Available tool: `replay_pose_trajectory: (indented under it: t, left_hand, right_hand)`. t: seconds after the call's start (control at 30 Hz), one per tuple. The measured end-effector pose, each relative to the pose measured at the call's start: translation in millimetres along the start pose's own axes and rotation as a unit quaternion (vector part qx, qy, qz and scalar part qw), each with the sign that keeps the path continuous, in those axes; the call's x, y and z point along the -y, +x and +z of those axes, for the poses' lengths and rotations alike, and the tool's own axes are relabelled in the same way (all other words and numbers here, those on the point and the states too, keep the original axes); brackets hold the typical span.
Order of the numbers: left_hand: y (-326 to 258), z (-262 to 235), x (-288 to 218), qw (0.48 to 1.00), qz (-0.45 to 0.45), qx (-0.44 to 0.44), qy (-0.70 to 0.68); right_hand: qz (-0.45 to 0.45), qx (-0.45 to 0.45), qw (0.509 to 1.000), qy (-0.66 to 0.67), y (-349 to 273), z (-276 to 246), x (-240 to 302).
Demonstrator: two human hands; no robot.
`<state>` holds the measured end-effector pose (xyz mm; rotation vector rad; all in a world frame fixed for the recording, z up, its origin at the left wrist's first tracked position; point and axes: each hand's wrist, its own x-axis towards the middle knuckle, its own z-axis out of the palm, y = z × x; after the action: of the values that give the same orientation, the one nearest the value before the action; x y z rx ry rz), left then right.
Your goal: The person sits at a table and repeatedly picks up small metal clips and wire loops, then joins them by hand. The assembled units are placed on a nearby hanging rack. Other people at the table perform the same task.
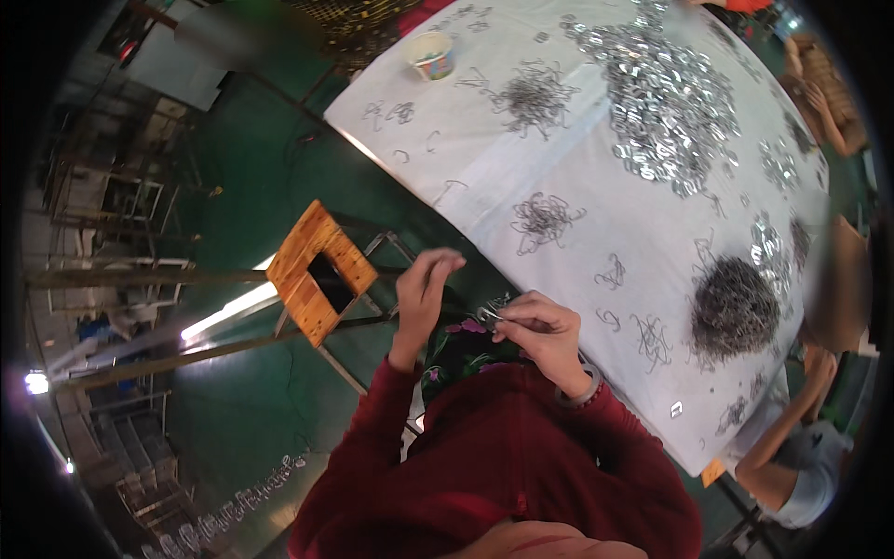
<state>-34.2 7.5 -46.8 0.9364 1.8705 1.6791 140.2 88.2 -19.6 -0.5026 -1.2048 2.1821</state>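
In front of my dark red jacket, at the near edge of the table, my right hand (543,333) pinches a small cluster of shiny metal clips (488,313) between thumb and fingers. Their exact shape is blurred. My left hand (426,291) is raised to the left of them, apart from my right hand. Its thumb and fingers are bent together, and anything between the fingertips is too small to make out. Below the clips shows dark cloth with purple flowers (466,327). A small pile of bent wire hooks (545,220) lies on the table beyond my right hand.
The white-covered table (503,177) carries a large heap of shiny metal buckles (672,112), a dense dark wire pile (736,309) and a paper tub (430,58). A wooden stool (300,265) with a dark phone (331,282) stands left. Other people sit along the right side.
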Motion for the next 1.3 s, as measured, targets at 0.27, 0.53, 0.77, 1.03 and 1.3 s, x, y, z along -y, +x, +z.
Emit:
replay_pose_trajectory:
  t: [0.27, 0.53, 0.77, 1.03, 1.3]
  left_hand:
    - [173.0, 96.4, 44.2, 0.934, 0.076, 0.073, 0.342]
    - [223.2, 138.6, 74.8, 0.808, 0.22, 0.059, 0.543]
    - [176.1, 99.7, 38.6, 0.875, 0.12, 0.103, 0.457]
    - [165.2, 66.2, 41.1, 0.903, 0.176, 0.049, 0.389]
    - [93.5, 52.7, -11.0, 0.976, 0.125, 0.08, 0.162]
  right_hand:
    - [0.047, 0.038, 0.998, -0.028, -8.3, -17.2, 3.5]
    - [0.049, 0.062, 0.996, -0.032, -13.1, -21.2, 14.6]
    - [0.015, 0.047, 0.998, -0.026, -17.5, -14.9, 12.3]
    - [-0.032, 0.034, 0.996, -0.072, -13.3, -9.5, 21.3]
    - [-0.025, 0.01, 0.998, -0.06, -15.5, -10.5, 16.2]
